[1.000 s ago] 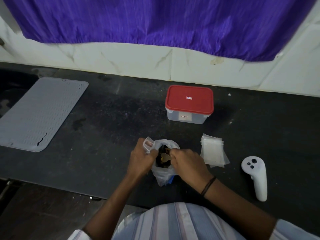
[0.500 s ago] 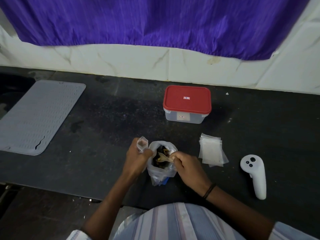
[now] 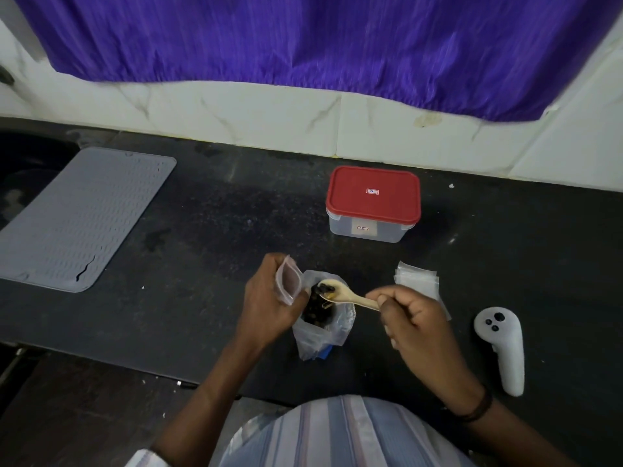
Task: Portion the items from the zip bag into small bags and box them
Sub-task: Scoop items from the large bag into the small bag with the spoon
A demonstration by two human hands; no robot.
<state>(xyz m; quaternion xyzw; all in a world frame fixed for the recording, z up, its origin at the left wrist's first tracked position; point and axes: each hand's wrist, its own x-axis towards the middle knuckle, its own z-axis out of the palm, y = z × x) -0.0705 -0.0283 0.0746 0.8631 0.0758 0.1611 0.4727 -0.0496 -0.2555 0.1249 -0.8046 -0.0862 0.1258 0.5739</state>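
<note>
We see the left hand (image 3: 269, 298) gripping a small bag (image 3: 289, 285) by its side, fingers curled round it so its mouth stays open and tilted toward the zip bag (image 3: 323, 326). The zip bag stands upright near the front edge of the tabletop (image 3: 219, 230), its mouth wide, dark pieces (image 3: 315, 306) filling it, and the left hand touches its rim. The right hand (image 3: 416, 326) pinches the handle of a pale spoon (image 3: 344, 295), fingers folded tight. The spoon's bowl hovers over the zip bag's mouth, just beside the small bag, with a few dark pieces in it.

Behind the right hand, partly covered by its knuckles, lies a stack of empty small bags (image 3: 418, 281). Further toward the back edge sits a clear box (image 3: 369, 230) with its red lid (image 3: 373, 194) on, well apart from the hands. A white controller (image 3: 502, 345) lies toward the right near the front edge. A grey ribbed mat (image 3: 77, 217) lies toward the left edge, well clear of the work. A purple curtain (image 3: 320, 38) hangs over the pale tiled wall (image 3: 269, 119) behind the tabletop. Between the spoon and the small bag's mouth we see nothing in the way.
</note>
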